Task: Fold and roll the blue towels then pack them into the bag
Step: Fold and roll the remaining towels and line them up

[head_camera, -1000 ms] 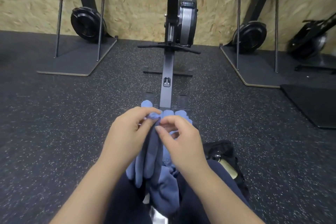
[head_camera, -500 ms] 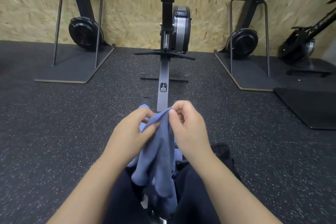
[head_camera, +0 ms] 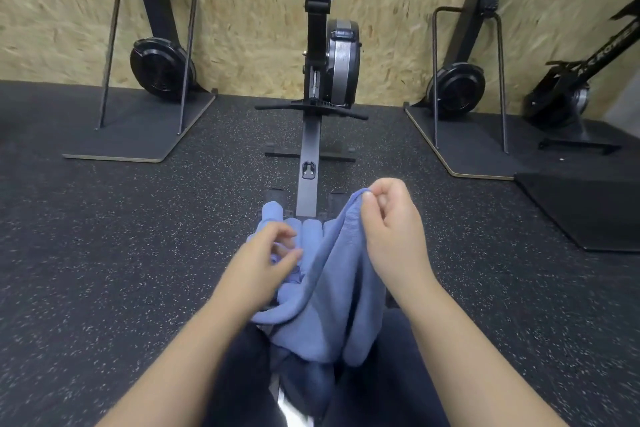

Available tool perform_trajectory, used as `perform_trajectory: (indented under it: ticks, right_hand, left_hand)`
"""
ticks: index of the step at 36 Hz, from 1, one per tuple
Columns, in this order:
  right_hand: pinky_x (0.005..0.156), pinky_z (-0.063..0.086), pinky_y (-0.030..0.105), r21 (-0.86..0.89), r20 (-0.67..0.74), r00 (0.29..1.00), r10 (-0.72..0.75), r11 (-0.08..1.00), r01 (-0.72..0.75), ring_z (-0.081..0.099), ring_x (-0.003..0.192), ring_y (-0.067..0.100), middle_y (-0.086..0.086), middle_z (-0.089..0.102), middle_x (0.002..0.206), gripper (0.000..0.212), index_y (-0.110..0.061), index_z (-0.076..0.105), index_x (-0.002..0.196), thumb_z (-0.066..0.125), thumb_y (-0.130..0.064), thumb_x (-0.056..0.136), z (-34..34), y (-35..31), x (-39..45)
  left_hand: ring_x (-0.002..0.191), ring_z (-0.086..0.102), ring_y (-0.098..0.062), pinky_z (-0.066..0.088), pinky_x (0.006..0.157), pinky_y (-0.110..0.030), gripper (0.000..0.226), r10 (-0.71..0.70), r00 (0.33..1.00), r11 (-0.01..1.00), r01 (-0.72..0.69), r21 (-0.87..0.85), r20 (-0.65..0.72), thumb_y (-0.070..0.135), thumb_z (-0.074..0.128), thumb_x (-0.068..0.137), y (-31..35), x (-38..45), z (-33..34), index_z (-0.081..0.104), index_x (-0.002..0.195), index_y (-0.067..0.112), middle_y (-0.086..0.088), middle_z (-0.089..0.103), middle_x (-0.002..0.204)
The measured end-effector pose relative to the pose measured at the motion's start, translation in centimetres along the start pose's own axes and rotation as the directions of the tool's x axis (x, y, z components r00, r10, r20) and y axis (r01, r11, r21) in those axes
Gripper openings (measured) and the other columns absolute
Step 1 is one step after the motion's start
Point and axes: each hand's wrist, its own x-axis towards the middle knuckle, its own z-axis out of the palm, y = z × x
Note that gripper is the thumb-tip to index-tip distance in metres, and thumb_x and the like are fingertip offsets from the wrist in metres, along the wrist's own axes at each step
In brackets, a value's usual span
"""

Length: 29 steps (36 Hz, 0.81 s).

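- The right hand (head_camera: 391,222) pinches the top edge of a soft blue terry towel (head_camera: 332,302) between thumb and forefinger, lifting that corner up and away from the lap.
- The left hand (head_camera: 266,256) sits lower with fingers curled around a bunched fold of the same blue cloth; whether it has a firm pinch or only a loose hold cannot be told, as the fingertips are partly buried in fabric.
- The towel hangs from the right-hand pinch and drapes in loose vertical folds over the dark trousers (head_camera: 239,374) of the seated person.
- Just beyond the hands, a row of already rolled blue towels (head_camera: 294,225) rests side by side across the black rail of the rowing machine (head_camera: 308,166), touching one another.
- The bag is not visible from the head camera here.
- The step in hand looks to be opening the towel out to find its corners before folding: it would go best if the left hand slid along the top hem to the opposite corner, so both hands hold the edge taut and level.
- A flat, even spread now should give a tighter roll later.
- The speckled black rubber floor (head_camera: 104,270) and a chipboard wall (head_camera: 242,10) frame the scene.
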Motion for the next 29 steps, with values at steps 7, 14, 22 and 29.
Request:
perform_trajectory:
  ticks: [7, 14, 22, 29]
  right_hand:
    - [0.056, 0.035, 0.014, -0.015, 0.071, 0.997, -0.043, 0.999, 0.044, 0.046, 0.056, 0.001, -0.017, 0.052, 0.057, 0.018, -0.026, 0.043, 0.084, 0.049, -0.014, 0.096, 0.4, -0.7, -0.6]
    - [0.053, 0.032, 0.018, -0.007, 0.026, 0.999, -0.018, 1.000, 0.018, 0.038, 0.052, 0.005, -0.010, 0.042, 0.056, 0.015, -0.023, 0.045, 0.084, 0.048, -0.016, 0.097, -0.3, 0.4, -0.7]
    - [0.058, 0.035, 0.017, -0.009, -0.019, 0.997, 0.081, 0.997, -0.081, 0.046, 0.059, 0.004, -0.012, 0.053, 0.064, 0.011, -0.027, 0.046, 0.090, 0.051, -0.018, 0.095, 0.0, 2.0, -1.6]
    - [0.055, 0.033, 0.014, -0.092, -0.002, 0.991, 0.134, 0.987, -0.134, 0.046, 0.056, 0.004, -0.011, 0.055, 0.060, 0.035, -0.029, 0.055, 0.070, 0.047, 0.001, 0.087, 0.3, 3.3, -3.4]
  left_hand:
    - [0.076, 0.059, -0.004, 0.046, 0.072, -0.028, 0.002, 0.060, 0.995, 0.998, -0.061, 0.017, 0.076, 0.024, 0.061, 0.086, 2.4, 0.8, 2.8, 0.060, 0.088, 0.023, 0.012, 0.065, 0.081]
    - [0.068, 0.057, -0.009, 0.046, 0.069, -0.031, 0.012, -0.089, 0.994, 0.982, 0.077, 0.175, 0.064, 0.019, 0.058, 0.088, -1.6, 0.9, 2.9, 0.059, 0.077, 0.024, 0.009, 0.064, 0.072]
    - [0.066, 0.055, -0.009, 0.045, 0.064, -0.030, 0.024, -0.183, 0.983, 0.978, 0.181, 0.101, 0.014, 0.020, 0.059, 0.092, -4.2, 0.6, 2.0, 0.059, 0.073, 0.035, 0.016, 0.060, 0.065]
    - [0.062, 0.046, -0.010, 0.036, 0.061, -0.029, 0.025, -0.107, 0.990, 0.990, 0.098, -0.098, -0.094, 0.022, 0.055, 0.096, -1.6, 0.4, 1.2, 0.056, 0.072, 0.014, 0.010, 0.054, 0.064]
